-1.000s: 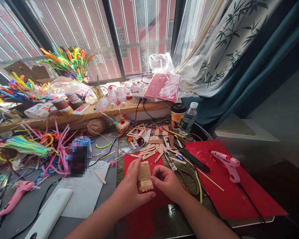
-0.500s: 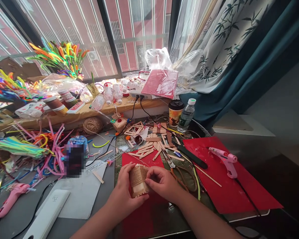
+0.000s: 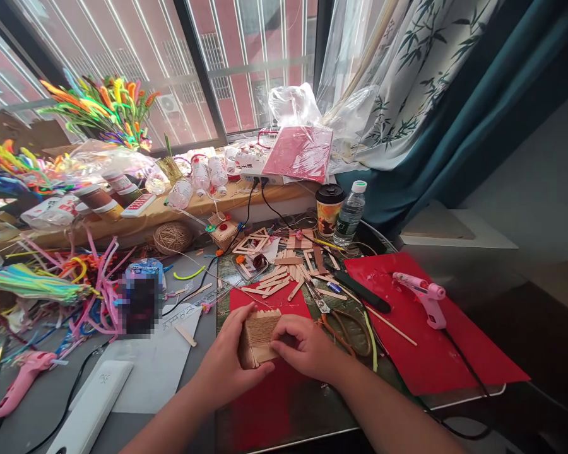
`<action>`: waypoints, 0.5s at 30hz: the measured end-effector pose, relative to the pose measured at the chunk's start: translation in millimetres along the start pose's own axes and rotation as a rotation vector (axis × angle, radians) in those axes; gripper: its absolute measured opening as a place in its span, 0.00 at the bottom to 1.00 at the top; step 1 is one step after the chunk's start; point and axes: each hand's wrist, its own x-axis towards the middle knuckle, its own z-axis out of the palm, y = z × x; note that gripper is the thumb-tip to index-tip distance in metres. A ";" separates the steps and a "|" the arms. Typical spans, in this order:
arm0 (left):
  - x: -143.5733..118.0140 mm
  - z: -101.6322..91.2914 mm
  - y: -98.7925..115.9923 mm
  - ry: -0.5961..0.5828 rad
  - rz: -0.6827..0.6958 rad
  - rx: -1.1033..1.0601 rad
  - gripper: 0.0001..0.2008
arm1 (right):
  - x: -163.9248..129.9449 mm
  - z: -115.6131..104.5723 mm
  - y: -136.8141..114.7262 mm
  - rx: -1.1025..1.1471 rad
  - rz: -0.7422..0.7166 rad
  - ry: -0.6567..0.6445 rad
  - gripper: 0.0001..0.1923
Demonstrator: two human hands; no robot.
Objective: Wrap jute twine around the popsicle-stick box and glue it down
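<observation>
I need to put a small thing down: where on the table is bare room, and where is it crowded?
Bare: the white paper between white device and loose stick; the right red sheet between rod and glue gun. Crowded: centre, with sticks and scissors; far left, with pipe cleaners.

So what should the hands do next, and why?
Probably wind the twine once more around the little wooden piece: its near end looks bare, the left hand holds it, and the right hand is at its side.
</observation>
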 end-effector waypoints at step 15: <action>-13.9 -8.9 -65.8 -0.138 -0.016 -0.037 0.45 | 5.1 -3.6 10.3 -0.177 0.128 0.079 0.07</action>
